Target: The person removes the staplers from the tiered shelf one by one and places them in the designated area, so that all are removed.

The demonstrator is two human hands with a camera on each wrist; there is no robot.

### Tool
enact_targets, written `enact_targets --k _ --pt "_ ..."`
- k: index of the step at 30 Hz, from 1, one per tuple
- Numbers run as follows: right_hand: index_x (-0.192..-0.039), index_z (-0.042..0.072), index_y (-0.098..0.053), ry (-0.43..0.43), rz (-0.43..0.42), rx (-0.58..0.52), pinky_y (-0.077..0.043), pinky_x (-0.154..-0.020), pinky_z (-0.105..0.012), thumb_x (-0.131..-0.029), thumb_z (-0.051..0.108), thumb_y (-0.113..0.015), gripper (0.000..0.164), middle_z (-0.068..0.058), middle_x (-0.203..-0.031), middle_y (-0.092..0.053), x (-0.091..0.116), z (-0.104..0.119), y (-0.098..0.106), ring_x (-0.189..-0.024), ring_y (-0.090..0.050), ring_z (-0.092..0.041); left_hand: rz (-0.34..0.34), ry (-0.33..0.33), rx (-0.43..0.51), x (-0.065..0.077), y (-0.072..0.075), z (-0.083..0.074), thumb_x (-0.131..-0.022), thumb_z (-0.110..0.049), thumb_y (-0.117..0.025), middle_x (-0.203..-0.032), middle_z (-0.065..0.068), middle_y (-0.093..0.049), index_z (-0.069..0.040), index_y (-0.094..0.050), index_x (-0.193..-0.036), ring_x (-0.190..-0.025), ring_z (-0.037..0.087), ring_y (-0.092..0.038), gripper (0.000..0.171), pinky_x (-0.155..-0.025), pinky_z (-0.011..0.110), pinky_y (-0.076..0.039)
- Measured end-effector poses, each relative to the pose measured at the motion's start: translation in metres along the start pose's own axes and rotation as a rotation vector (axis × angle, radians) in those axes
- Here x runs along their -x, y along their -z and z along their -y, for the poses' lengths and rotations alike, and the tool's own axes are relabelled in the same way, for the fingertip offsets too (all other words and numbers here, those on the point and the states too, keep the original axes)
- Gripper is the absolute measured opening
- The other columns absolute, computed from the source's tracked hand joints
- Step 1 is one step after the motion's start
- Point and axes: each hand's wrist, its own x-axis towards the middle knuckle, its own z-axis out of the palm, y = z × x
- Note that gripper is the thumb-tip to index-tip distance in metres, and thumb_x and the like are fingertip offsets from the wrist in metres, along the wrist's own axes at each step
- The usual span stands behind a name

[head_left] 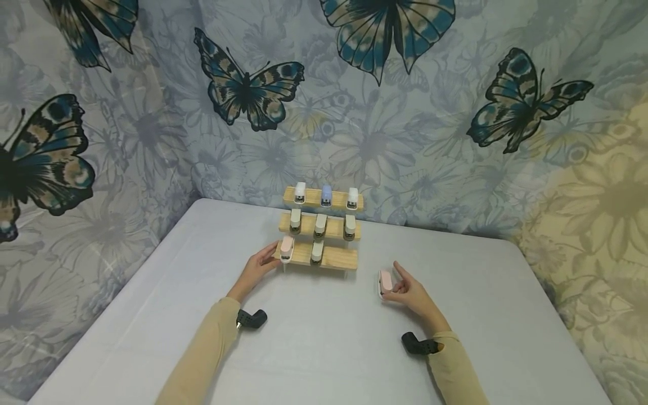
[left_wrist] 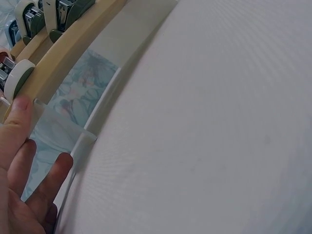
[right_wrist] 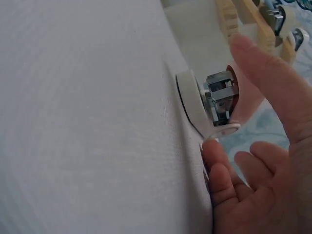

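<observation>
Small staplers stand on a three-tier wooden rack. My left hand (head_left: 259, 264) is at the left end of its bottom board (head_left: 339, 259), beside a pink stapler (head_left: 287, 247). In the left wrist view the thumb (left_wrist: 20, 108) touches the board's edge under that stapler, while the other visible fingers lie loosely bent below. Another pink stapler (head_left: 386, 282) with a white base rests on the table to the right of the rack. My right hand (head_left: 412, 292) is spread around its right side, index finger extended. In the right wrist view its fingertips (right_wrist: 212, 146) are right at the stapler's base.
A white stapler, a blue stapler (head_left: 326, 195) and another white stapler (head_left: 352, 198) stand on the top board. Three pale staplers line the middle board (head_left: 334, 228), and a greenish one (head_left: 317, 252) sits on the bottom. White cloth covers the table (head_left: 324, 337); a butterfly-patterned backdrop (head_left: 374, 129) rises behind.
</observation>
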Motion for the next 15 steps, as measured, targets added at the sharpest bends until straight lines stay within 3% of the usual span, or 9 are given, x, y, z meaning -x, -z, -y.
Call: enact_targets --k 4,8,11,15 --pt "-0.142 -0.001 -0.012 -0.01 -0.01 0.002 -0.039 -0.05 -0.023 -0.074 0.013 -0.075 0.093 -0.008 -0.07 -0.053 -0.001 0.002 0.001 -0.059 -0.045 -0.015 0.0 0.003 -0.004 0.0 0.001 0.0 -0.087 -0.012 -0.06 -0.137 0.018 -0.033 0.001 -0.034 -0.136 -0.116 0.036 -0.041 0.057 -0.094 0.039 -0.038" --pt "-0.144 0.007 -0.014 -0.004 -0.099 0.094 -0.04 -0.049 -0.025 -0.073 0.024 -0.075 0.095 -0.006 -0.067 -0.056 -0.005 -0.003 0.001 -0.06 -0.049 -0.015 -0.002 0.012 -0.014 0.001 0.001 0.0 -0.087 -0.013 -0.061 -0.137 0.018 -0.033 0.001 -0.034 -0.136 -0.115 0.037 -0.042 0.058 -0.093 0.039 -0.039" --pt "-0.144 0.012 -0.015 -0.034 -0.135 0.09 -0.043 -0.053 -0.028 -0.074 0.028 -0.074 0.094 -0.009 -0.072 -0.06 -0.002 0.016 0.004 -0.066 -0.055 -0.024 -0.009 0.014 -0.016 0.001 0.001 0.004 -0.086 -0.013 -0.061 -0.136 0.019 -0.034 0.001 -0.034 -0.135 -0.113 0.037 -0.043 0.058 -0.092 0.038 -0.04" --pt "-0.144 0.013 -0.013 0.03 -0.121 -0.003 -0.045 -0.062 -0.027 -0.079 0.028 -0.069 0.087 -0.016 -0.077 -0.063 -0.001 0.041 0.005 -0.072 -0.058 -0.032 -0.029 0.013 -0.01 -0.006 0.001 0.021 -0.085 -0.017 -0.064 -0.137 0.016 -0.035 -0.002 -0.036 -0.135 -0.112 0.035 -0.046 0.06 -0.091 0.037 -0.041"
